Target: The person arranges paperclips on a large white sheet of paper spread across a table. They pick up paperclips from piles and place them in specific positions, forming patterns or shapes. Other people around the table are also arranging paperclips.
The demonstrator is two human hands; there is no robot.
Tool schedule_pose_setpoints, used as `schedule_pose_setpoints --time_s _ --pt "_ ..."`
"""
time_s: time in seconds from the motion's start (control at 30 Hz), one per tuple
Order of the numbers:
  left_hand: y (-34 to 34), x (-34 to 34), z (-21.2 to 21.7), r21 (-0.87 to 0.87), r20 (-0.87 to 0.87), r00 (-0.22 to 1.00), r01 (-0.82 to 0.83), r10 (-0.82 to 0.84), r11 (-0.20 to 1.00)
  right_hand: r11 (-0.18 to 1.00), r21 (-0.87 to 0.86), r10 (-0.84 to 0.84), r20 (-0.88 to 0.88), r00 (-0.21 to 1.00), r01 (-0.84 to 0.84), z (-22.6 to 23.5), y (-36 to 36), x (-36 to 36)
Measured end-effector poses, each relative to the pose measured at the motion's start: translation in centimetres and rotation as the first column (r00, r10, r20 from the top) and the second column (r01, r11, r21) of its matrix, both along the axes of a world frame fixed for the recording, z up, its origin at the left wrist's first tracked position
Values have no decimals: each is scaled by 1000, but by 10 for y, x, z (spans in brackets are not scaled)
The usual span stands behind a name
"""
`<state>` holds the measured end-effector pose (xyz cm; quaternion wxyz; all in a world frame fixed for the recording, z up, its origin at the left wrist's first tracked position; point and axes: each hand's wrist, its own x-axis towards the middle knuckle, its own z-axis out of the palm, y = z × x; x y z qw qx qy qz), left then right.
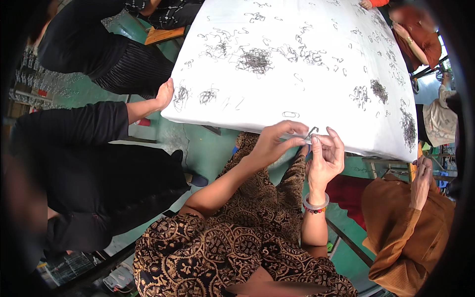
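Left hand (271,143) and right hand (326,156) together pinch one small wire clip (311,132) at the white table (277,116) edge.

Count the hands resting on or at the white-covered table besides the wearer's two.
3: one hand on the table's left edge, from a black sleeve; one hand at the right corner, from a brown sleeve; one hand at the far edge. Others may be hidden.

Ahead of my left hand (271,143) and right hand (326,156), the near strip of the white table (237,111) lies mostly bare, save one loose clip (290,114). Farther in, the big wire heap (255,60) blocks the middle. A neighbour's hand (165,94) crowds the left edge; small tangles (409,127) crowd the right.
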<state>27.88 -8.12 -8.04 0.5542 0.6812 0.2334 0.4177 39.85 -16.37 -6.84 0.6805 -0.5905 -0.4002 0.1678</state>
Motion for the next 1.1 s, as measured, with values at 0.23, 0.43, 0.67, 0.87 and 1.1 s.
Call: schedule_pose_setpoints --time_s 0.23,0.43,0.67,0.87,1.1 --pt "137 -19 -18 65 -611 686 -454 395 888 997 73 -1 -1 1000 1 10 3 5" --pt "171 -4 -75 458 -674 444 -377 591 805 998 49 -32 -16 999 33 12 -4 10" --pt "112 -13 -32 74 -372 807 -467 459 881 998 24 -65 7 998 65 9 -21 6" --pt "12 -8 37 -319 9 997 74 -75 945 998 21 -64 -10 998 65 3 -31 -1" --pt "-32 0 54 149 -79 994 87 -76 985 993 99 -62 -30 998 65 5 -40 -10"
